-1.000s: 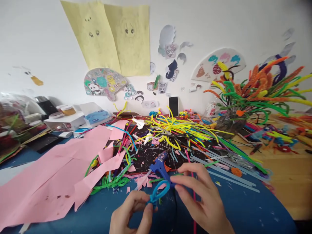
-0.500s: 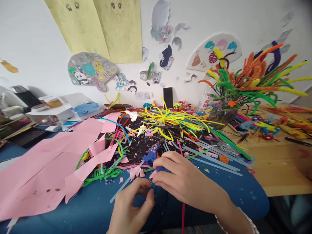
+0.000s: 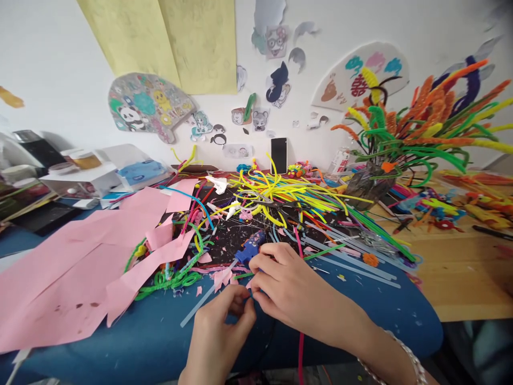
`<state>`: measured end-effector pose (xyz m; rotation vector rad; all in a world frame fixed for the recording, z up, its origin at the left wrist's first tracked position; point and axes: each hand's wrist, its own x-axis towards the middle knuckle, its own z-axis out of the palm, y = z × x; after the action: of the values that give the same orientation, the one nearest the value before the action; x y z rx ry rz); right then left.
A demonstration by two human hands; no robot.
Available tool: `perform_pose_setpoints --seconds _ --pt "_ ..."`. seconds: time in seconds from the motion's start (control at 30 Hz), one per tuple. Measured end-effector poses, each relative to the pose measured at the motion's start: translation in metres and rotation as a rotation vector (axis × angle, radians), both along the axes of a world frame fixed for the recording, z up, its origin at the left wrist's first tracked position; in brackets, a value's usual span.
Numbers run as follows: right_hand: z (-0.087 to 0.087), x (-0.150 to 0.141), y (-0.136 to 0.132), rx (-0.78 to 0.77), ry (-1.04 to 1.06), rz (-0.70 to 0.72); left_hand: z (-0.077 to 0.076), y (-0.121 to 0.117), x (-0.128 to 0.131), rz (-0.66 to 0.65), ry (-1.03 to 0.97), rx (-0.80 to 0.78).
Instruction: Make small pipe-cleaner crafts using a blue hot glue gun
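My left hand point(image 3: 224, 331) is closed at the front of the blue surface point(image 3: 352, 331), thumb and forefinger pinched together. Its fingers hide whatever is between them. Close against it, my right hand point(image 3: 288, 286) has curled fingers whose tips point towards the left fingertips; what they grip is also hidden. Just beyond the right fingers lies a blue glue gun point(image 3: 250, 248), with a translucent glue stick point(image 3: 198, 307) reaching from its rear towards the front left. Pink paper scraps point(image 3: 222, 278) lie beside the gun. A magenta pipe cleaner point(image 3: 301, 353) hangs below my right wrist.
Large pink paper sheets point(image 3: 76, 267) cover the left side. Yellow pipe cleaners point(image 3: 296, 195) are heaped behind the gun, with scissors point(image 3: 276, 203) on them. Several glue sticks point(image 3: 360, 264) lie at right. A vase point(image 3: 366, 187) of pipe-cleaner stems and a phone point(image 3: 279, 155) stand behind.
Both hands stay close together, with slightly shifted fingers. The small blue piece glimpsed between the fingertips earlier is now hidden. The whole view has tilted a little.
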<state>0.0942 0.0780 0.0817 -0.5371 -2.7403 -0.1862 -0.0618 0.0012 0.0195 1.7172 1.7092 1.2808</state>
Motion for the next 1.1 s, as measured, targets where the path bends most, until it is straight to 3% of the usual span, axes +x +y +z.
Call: perform_pose_setpoints --seconds 0.2,0.43,0.57,0.77,0.93,1.1 --pt "-0.017 -0.005 -0.01 0.138 0.209 -0.139 -0.005 0.006 0.003 0.075 -0.193 -0.022" --pt "-0.056 -0.021 -0.037 0.307 0.614 -0.445 -0.018 0.011 0.018 0.244 -0.294 0.169" --pt "-0.064 -0.03 -0.045 0.155 0.828 -0.562 -0.026 0.009 0.027 0.322 -0.322 0.293" --pt "-0.057 -0.033 -0.047 -0.273 1.038 -0.508 -0.038 0.006 0.032 0.339 -0.31 0.356" --pt "-0.057 -0.037 -0.051 -0.342 1.094 -0.545 -0.05 0.002 0.035 0.362 -0.319 0.418" --pt "-0.061 -0.036 -0.05 -0.347 1.132 -0.549 -0.052 0.0 0.037 0.412 -0.323 0.443"
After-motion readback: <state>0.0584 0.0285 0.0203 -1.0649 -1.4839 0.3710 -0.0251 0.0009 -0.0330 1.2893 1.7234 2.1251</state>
